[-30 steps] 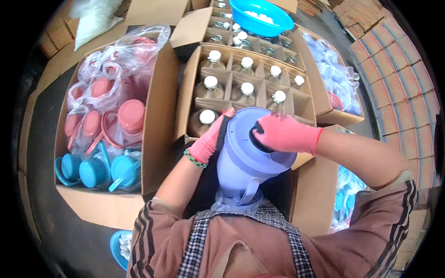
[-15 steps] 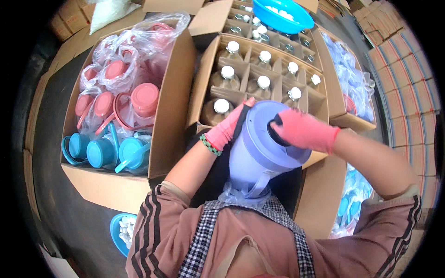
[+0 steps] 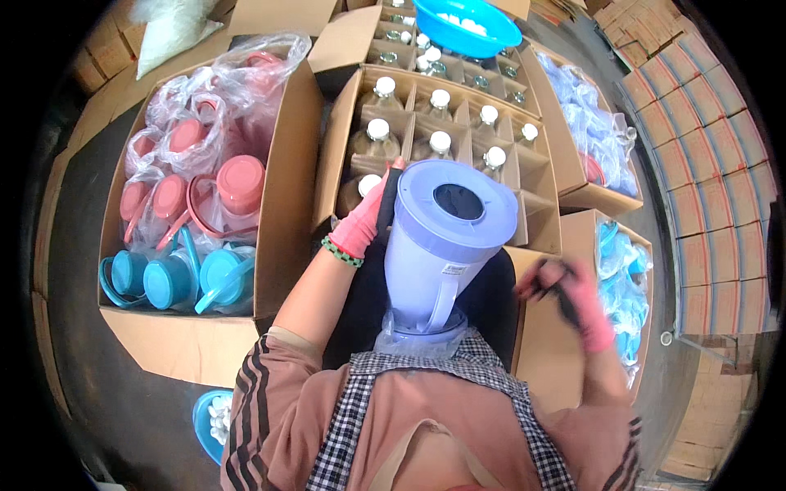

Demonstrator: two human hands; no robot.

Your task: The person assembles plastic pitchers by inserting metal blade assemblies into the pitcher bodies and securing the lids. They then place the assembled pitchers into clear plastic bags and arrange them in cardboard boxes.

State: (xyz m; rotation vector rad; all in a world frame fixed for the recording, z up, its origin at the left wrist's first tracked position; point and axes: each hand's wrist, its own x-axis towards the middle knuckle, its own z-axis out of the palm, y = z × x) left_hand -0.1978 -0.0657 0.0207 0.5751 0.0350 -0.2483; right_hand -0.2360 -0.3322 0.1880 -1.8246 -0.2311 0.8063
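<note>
While the gloved left hand (image 3: 364, 221) grips the lavender plastic pitcher (image 3: 438, 245) upright against the lap, before the divided carton of capped bottles (image 3: 434, 143), it should keep the body steady. The right hand (image 3: 569, 299), earlier on the lid, has swung aside, blurred, closed around something dark.

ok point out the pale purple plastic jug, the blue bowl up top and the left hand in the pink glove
pale purple plastic jug (image 3: 426, 262): head view, on its side wall
blue bowl (image 3: 483, 37): head view, on its near rim
left hand in the pink glove (image 3: 364, 225): head view, on the palm
</note>
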